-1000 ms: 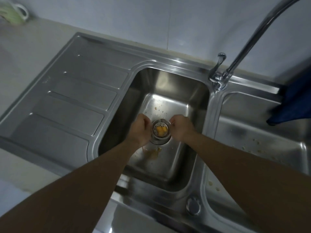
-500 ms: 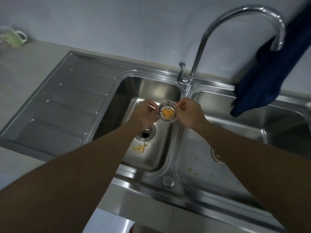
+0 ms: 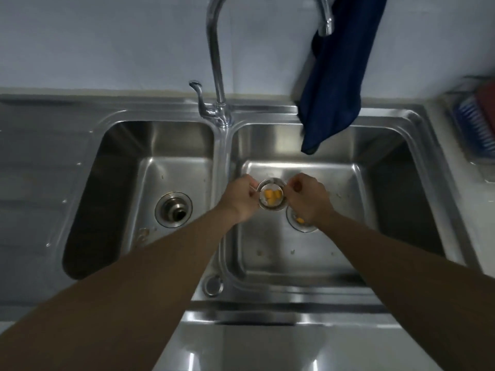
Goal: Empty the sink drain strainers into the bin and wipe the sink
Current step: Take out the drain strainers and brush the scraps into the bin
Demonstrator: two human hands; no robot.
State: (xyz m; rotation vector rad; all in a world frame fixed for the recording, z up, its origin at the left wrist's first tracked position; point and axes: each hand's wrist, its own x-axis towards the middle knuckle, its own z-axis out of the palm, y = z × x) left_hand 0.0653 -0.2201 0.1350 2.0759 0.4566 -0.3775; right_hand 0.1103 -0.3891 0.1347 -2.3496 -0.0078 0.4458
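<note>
Double-bowl sink [image 3: 375, 124]: brushed stainless steel, satin sheen. Gooseneck faucet [image 3: 214, 49]: polished chrome, glossy. Strainer [image 3: 270, 198]: shiny metal. Upper-right cloth [image 3: 337, 76]: matt navy fabric.

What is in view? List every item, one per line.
Sink: one, steel; two basins, drainboard at left.
Held strainer: one, steel, orange scraps inside; above the right basin.
Second strainer: one, steel; in the right basin's drain, partly hidden by the right hand.
Open drain: one, steel; left basin floor.
Faucet: one, chrome; behind the divider.
Cloth: one, dark blue; hangs over the right basin's back edge.
Crumbs: several, pale; right basin floor.
Brush-like item: one, blue and white; far right, blurred.
Hands: two; left and right pinch the held strainer.
</note>
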